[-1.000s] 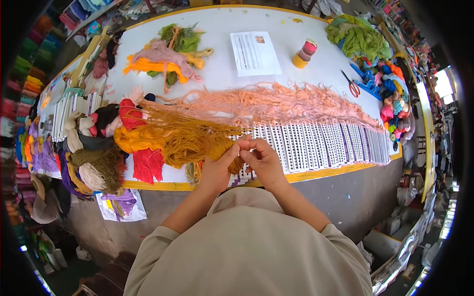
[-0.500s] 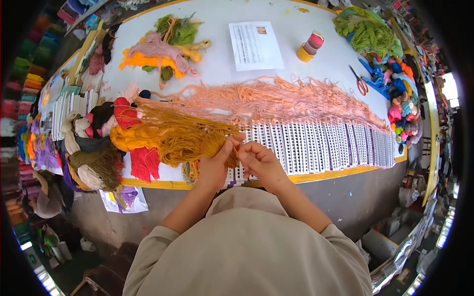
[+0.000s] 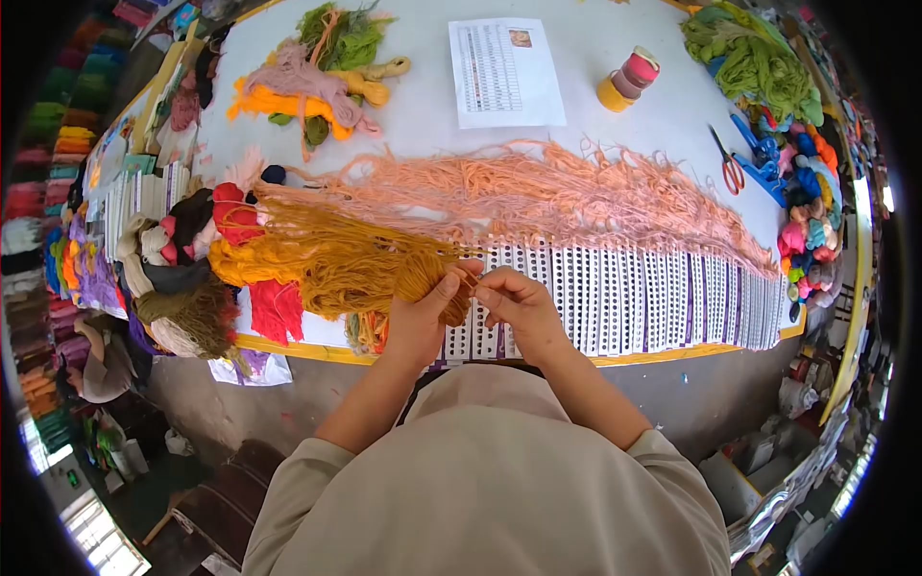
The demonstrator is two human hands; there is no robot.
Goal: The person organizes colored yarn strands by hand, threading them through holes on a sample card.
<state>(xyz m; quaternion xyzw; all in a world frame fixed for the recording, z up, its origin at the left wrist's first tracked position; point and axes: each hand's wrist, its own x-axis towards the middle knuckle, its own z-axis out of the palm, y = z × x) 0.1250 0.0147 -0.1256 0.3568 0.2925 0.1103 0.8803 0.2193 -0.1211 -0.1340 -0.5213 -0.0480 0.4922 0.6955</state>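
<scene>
My left hand (image 3: pixel 423 317) is closed round a bundle of mustard-gold yarn (image 3: pixel 419 278), near the table's front edge. Just to its right, the fingers of my right hand (image 3: pixel 525 312) pinch thin strands of that yarn by the bundle's end. Long loose lengths of the gold yarn trail left over the table. Behind both hands lies a wide spread of peach-pink threads (image 3: pixel 538 192), their near ends reaching a row of white cards with punched holes (image 3: pixel 624 298).
Piled skeins (image 3: pixel 182 278) crowd the left side, with red yarn (image 3: pixel 277 312) near the front edge. Farther back are a printed sheet (image 3: pixel 499 91), stacked spools (image 3: pixel 629 80) and mixed yarn (image 3: pixel 307 91). At right lie scissors (image 3: pixel 732 175) and green yarn (image 3: pixel 754 62).
The view has shifted slightly. My right fingers have drawn into a tighter pinch on the strands, while my left hand keeps its hold on the gold yarn.
</scene>
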